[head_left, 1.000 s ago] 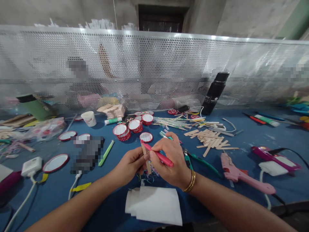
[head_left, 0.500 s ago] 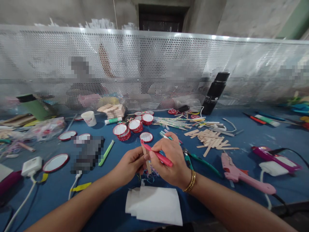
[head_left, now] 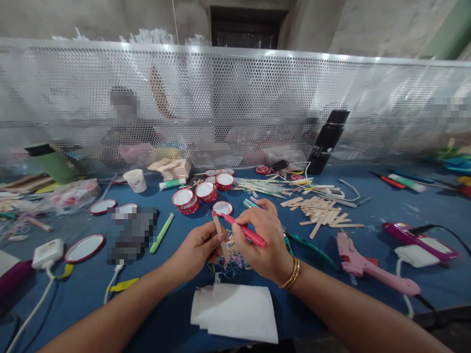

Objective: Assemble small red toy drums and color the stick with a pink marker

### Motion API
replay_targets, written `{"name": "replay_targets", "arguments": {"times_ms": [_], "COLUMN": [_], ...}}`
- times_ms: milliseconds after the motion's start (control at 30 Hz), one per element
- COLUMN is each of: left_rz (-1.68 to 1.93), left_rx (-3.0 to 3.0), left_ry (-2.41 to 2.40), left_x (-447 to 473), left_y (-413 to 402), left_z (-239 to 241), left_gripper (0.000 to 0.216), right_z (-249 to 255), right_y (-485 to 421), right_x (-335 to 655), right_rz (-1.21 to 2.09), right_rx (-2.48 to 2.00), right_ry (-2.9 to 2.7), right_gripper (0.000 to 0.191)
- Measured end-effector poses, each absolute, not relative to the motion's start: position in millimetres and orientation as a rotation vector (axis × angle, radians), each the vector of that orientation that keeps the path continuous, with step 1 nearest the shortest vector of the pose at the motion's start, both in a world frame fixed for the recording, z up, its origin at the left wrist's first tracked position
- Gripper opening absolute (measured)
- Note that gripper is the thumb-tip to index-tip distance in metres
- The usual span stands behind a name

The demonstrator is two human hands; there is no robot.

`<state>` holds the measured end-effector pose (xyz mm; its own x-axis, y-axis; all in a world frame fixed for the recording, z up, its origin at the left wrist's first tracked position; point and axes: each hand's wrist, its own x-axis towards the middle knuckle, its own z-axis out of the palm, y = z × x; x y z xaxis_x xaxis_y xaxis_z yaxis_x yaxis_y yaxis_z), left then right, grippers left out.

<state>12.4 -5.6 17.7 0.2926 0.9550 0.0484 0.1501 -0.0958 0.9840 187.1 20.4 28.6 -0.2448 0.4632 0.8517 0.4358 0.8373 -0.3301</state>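
Landmark: white paper [head_left: 235, 311] at the near table edge.

- Left hand [head_left: 198, 247], just beyond the paper and left of its middle: fingers pinched on the lower half of a wooden stick [head_left: 220, 229]. The stick stands near upright, its top tilted slightly left.
- Right hand [head_left: 263, 240], beyond the paper's right half: clasped round a red pen [head_left: 246, 231] in a writing hold. The pen slants up and left, and its tip meets the stick's upper end.
- Both hands are raised over a tangle of coloured bands [head_left: 232, 256] lying just past the paper's far edge.
- Further beyond the paper are red-rimmed lids [head_left: 195, 196], some stacked. Beyond and to the right is a loose pile [head_left: 324, 213] of bare sticks. Green-handled pliers [head_left: 307, 245] and a pink glue gun [head_left: 362, 264] lie to the right.

Progress, as judged: the stick's visible face reads as plain wood, and any ink at the tip is too small to tell. The pen work on this stick looks barely begun. The pile seems untouched, with no marked or finished sticks to be made out anywhere around the paper.
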Motion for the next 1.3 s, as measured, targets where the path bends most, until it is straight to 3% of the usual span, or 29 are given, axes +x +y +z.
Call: {"name": "replay_targets", "arguments": {"times_ms": [1300], "left_rz": [0.929], "left_rx": [1.566], "left_ry": [1.048], "left_x": [11.9], "left_y": [-4.7], "left_z": [13.7], "left_gripper": [0.04], "right_z": [26.4], "right_y": [17.9], "right_x": [186.8], "right_rz": [0.034], "right_rx": [-0.626], "right_ry": [-1.895], "right_gripper": [0.006]}}
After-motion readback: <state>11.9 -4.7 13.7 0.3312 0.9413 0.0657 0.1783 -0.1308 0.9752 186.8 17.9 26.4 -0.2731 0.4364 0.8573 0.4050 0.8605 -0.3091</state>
